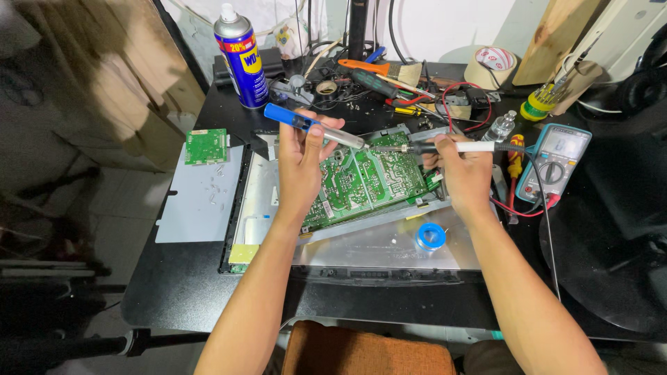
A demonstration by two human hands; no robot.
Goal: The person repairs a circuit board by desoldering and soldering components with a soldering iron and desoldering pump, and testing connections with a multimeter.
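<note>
Green PCB (365,184) btwn hands (306,156)

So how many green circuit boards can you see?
2. A big green circuit board lies under both hands, mid-table. A small green circuit board sits on the grey sheet at left. More may be hidden.

Even, fairly bright light fell from above onto the bench (180,278), and the middle of the view was sharp. The metal sheet (389,246) gave off a soft sheen. The left and right edges were dim, slightly blurred and stretched by wide-angle distortion.
</note>
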